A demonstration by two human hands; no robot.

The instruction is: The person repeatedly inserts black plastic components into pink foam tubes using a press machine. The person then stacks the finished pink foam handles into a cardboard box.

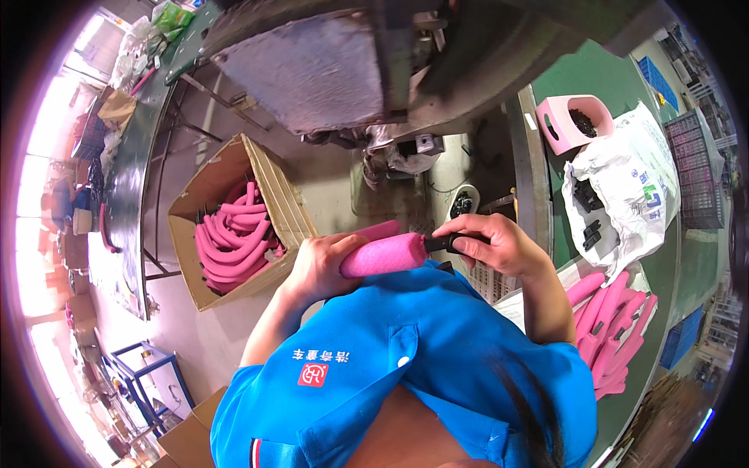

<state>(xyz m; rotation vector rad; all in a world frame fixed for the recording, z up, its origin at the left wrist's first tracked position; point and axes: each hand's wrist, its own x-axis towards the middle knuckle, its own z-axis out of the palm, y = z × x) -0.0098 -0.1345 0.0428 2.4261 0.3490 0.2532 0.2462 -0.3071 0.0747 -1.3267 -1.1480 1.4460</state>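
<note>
My left hand (pixel 318 264) is wrapped round a pink foam-covered tube (pixel 386 255), held crosswise in front of my chest. One thick end of the tube points right. At that end my right hand (pixel 499 246) pinches a black plastic fitting (pixel 441 244) between thumb and fingers. The fitting's narrow tip meets the tube's end; whether it sits inside cannot be made out. Behind my left hand another pink length (pixel 378 229) shows, perhaps the same bent tube.
A large machine (pixel 312 70) overhangs the front. At left stands a cardboard box (pixel 186 269) of pink tubes. On the green table (pixel 589 78) at right are a pink container (pixel 558 129), a white bag (pixel 636 168) with black fittings, and several pink tubes (pixel 612 327).
</note>
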